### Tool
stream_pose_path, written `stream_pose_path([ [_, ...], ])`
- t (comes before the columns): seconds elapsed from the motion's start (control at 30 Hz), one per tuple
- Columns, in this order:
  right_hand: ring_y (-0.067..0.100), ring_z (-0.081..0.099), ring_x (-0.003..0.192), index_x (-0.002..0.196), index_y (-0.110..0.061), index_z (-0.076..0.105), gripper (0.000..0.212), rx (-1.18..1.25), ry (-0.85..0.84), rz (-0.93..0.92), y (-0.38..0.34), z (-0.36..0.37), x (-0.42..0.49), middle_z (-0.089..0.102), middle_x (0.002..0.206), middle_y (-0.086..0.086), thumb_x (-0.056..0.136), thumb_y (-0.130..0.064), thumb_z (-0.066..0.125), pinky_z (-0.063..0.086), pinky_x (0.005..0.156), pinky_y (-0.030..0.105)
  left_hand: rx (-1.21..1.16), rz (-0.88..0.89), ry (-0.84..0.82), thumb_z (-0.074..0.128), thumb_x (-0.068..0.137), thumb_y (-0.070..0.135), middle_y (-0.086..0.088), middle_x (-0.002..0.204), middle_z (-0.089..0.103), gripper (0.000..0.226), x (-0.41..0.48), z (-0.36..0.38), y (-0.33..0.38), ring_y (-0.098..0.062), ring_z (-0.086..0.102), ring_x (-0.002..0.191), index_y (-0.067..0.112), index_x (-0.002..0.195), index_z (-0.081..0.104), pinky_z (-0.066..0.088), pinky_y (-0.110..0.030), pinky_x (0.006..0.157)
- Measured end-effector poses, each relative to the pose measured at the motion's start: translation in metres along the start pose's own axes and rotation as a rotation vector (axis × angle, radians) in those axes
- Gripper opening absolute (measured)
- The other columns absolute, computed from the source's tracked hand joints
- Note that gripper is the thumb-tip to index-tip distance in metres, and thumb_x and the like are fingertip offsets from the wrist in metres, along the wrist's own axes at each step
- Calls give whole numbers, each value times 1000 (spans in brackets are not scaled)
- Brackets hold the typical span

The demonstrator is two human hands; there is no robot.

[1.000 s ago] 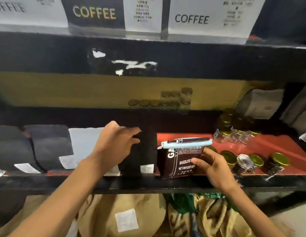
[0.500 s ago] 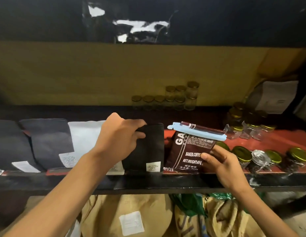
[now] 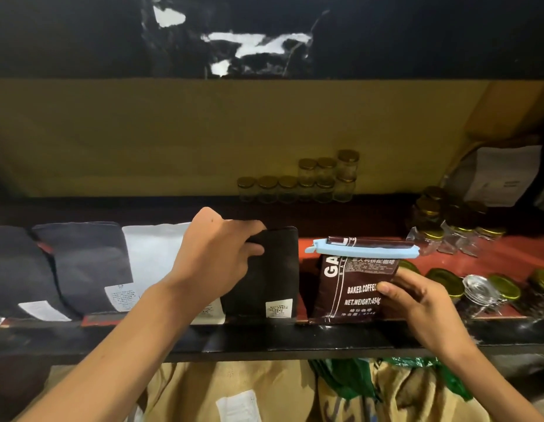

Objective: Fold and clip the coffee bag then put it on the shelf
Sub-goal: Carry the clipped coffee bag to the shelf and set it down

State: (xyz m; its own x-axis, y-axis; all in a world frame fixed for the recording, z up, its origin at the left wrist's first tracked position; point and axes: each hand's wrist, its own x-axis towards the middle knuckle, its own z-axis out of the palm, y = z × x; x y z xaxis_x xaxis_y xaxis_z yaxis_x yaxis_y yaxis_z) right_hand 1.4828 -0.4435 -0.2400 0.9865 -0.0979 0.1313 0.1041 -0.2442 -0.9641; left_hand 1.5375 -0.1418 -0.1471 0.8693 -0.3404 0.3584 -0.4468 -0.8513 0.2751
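A dark brown coffee bag (image 3: 352,287) with white lettering stands on the red-topped shelf (image 3: 508,254), its folded top held by a light blue clip (image 3: 365,250). My right hand (image 3: 416,303) grips the bag's right side, thumb on its front. To its left stands a black bag (image 3: 276,269). My left hand (image 3: 216,257) holds that black bag by its top left corner, keeping it upright beside the coffee bag.
A white bag (image 3: 152,254) and two dark bags (image 3: 85,263) lean in a row at the left. Gold-lidded glass jars (image 3: 477,284) crowd the shelf at the right, more jars (image 3: 313,181) at the back. Burlap sacks (image 3: 264,391) lie below the shelf's black front edge (image 3: 295,339).
The coffee bag has moved right and settled upright on the shelf, away from the black bag. My left hand stays on the black bag. The view has dropped toward the shelf.
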Motion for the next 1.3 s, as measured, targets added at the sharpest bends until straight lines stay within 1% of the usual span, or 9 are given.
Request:
stream_pose_path([
  [0.1, 12, 72, 100, 112, -19, 69, 27, -8, 4, 6, 4, 7, -1, 77, 107, -6, 86, -18, 61, 61, 80, 29, 6, 29, 16, 73, 83, 12, 20, 46, 37, 15, 0, 0, 0, -10, 49, 45, 24, 90, 72, 27, -15, 48],
  [0.23, 4, 70, 102, 118, -23, 66, 27, -77, 81, -15, 5, 26, -4, 76, 107, -9, 94, -15, 59, 58, 76, 18, 67, 83, 23, 76, 81, 16, 11, 48, 53, 11, 3, -3, 0, -29, 59, 50, 22, 90, 73, 28, -22, 50],
  [0.43, -10, 63, 103, 129, -31, 56, 35, -155, 92, 33, -9, 32, -13, 70, 112, -17, 96, -19, 55, 56, 82, 17, 66, 87, -41, 68, 84, 8, 19, 46, 44, 25, 8, -4, 8, -9, 44, 51, 26, 101, 67, 36, -30, 68],
  [0.5, -15, 58, 107, 137, -45, 43, 52, -117, 62, 57, -22, 34, -18, 62, 120, -25, 95, -18, 56, 52, 83, 13, 49, 97, -102, 64, 87, 17, 16, 60, 60, 27, 8, -4, 11, -10, 53, 62, 35, 107, 59, 40, -32, 81],
  [0.6, 4, 41, 132, 149, -41, 23, 74, -338, 245, -30, -53, 29, -21, 44, 142, -17, 88, -27, 62, 42, 104, 35, 50, 112, -136, 61, 90, 28, 9, 74, 67, 17, 10, -4, 17, -19, 63, 71, 30, 107, 56, 40, -28, 73],
  [0.73, 7, 39, 128, 138, -31, 50, 51, -774, 161, -375, -103, 29, -1, 54, 132, -17, 88, -41, 56, 33, 108, 37, 19, 65, -173, 61, 92, 19, 7, 72, 59, 13, 14, -5, 20, -22, 66, 72, 21, 105, 60, 39, -20, 57],
  [0.87, 6, 54, 111, 118, -40, 63, 27, -765, -104, -259, -115, 42, 24, 65, 116, -19, 91, -39, 58, 43, 103, 41, -1, 59, -194, 62, 92, 15, 10, 72, 53, 13, 17, -4, 20, -13, 54, 65, 18, 104, 61, 35, -15, 55],
  [1.07, 1, 58, 104, 110, -42, 67, 22, -705, -40, -273, -111, 47, 21, 66, 107, -24, 89, -36, 63, 47, 99, 40, -19, 70, -189, 63, 89, 9, 18, 58, 39, 13, 19, -5, 21, -12, 45, 61, 20, 87, 57, 27, -16, 54],
  [1.3, 4, 58, 106, 116, -37, 65, 26, -819, -62, -308, -113, 49, 17, 67, 111, -19, 91, -38, 58, 47, 92, 27, 47, 42, -282, 61, 91, 13, 16, 70, 45, 23, 22, -8, 29, -11, 47, 74, 28, 89, 44, 33, -27, 75],
])
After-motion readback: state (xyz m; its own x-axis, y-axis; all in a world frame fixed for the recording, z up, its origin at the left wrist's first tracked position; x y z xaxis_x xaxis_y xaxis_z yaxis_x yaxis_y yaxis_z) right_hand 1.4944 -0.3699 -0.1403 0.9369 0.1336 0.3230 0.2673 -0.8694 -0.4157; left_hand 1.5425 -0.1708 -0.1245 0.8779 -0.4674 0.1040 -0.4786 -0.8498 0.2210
